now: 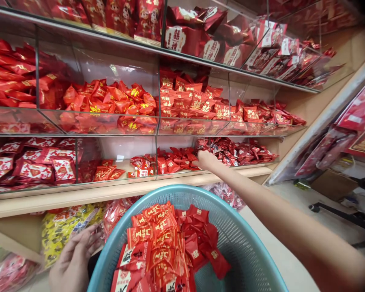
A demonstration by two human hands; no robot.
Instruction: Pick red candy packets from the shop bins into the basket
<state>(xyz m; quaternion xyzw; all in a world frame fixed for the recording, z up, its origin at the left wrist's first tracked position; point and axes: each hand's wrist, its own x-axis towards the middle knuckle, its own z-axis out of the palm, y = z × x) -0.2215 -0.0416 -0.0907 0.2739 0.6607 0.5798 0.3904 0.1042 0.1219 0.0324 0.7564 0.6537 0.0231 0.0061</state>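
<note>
My right hand reaches over the front of a low shelf compartment, its fingers curled among small red candy packets. What those fingers hold, if anything, is hidden. Below it stands a teal plastic basket with perforated sides. Inside, orange-red packets with gold lettering are heaped on the left, and darker red packets lie in the middle. My left hand is beside the basket's left rim, fingers stretched out and apart, with nothing visible in them.
Clear-fronted shelves hold rows of red packets in divided compartments. Below the wooden ledge lie a bag of yellow packets and pink bags. To the right are hanging red packages and a cardboard box on the floor.
</note>
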